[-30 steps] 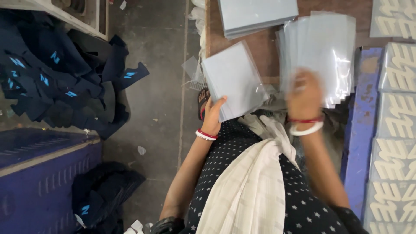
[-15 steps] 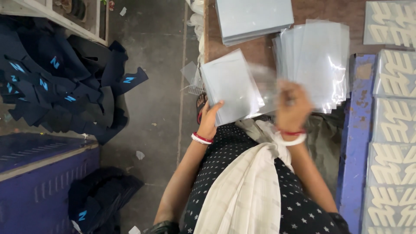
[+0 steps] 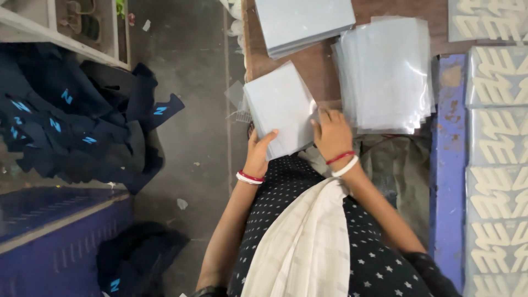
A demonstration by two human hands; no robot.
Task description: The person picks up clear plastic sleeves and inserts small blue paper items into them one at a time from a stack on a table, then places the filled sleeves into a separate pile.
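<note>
Card point(image 3: 280, 107) sits between our hands, long axis slanting away from us. Left hand point(image 3: 258, 154) grips its near corner; right hand point(image 3: 333, 135) rests fingers flat on its right edge. Sleeve pile point(image 3: 385, 71) just beyond right hand.

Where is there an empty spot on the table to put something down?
Bare brown table shows only between the grey stack, the clear sleeves and the sheets in both hands. Right side is crowded with patterned sheets.
</note>
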